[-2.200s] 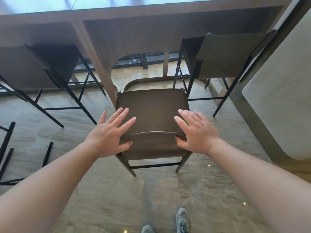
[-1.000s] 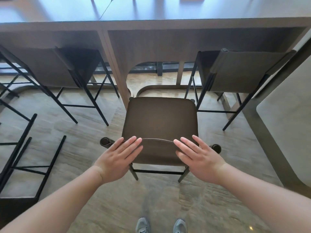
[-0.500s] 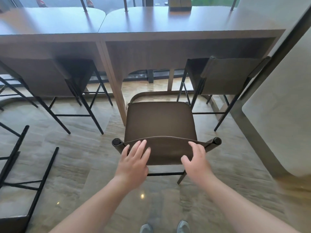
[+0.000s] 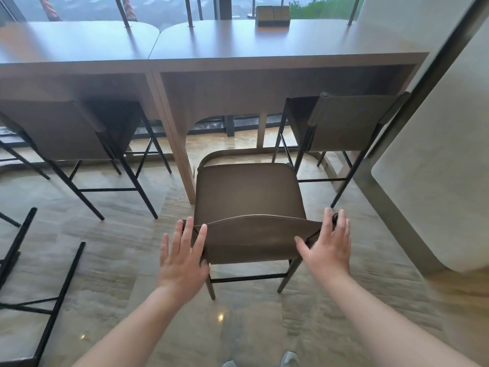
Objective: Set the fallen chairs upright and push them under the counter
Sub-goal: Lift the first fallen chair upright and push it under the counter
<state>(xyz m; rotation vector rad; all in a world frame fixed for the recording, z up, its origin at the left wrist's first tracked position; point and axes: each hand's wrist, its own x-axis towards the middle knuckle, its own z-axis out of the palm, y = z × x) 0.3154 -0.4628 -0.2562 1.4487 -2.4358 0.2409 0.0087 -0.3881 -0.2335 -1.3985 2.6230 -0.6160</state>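
Left hand (image 4: 182, 263), fingers straight and spread, lies at the left end of the backrest of the upright brown chair (image 4: 248, 192), its fingertips at the top edge; it grips nothing. Right hand (image 4: 328, 247), likewise flat and spread, lies at the right end of the backrest, thumb against its rear face and fingertips by the round post cap. The chair has a padded brown seat, a low curved backrest and thin dark legs joined by a crossbar; it stands on the stone floor (image 4: 105, 247) in front of the wooden counter (image 4: 264, 62), its seat's front edge about level with the counter leg, not yet under it. Two matching chairs (image 4: 344, 123) (image 4: 60, 128) are tucked under the counter on either side. Dark legs of a fallen chair (image 4: 53, 300) lie at far left. Compared with half a second earlier, both hands have shifted outward from the middle of the backrest to its ends.
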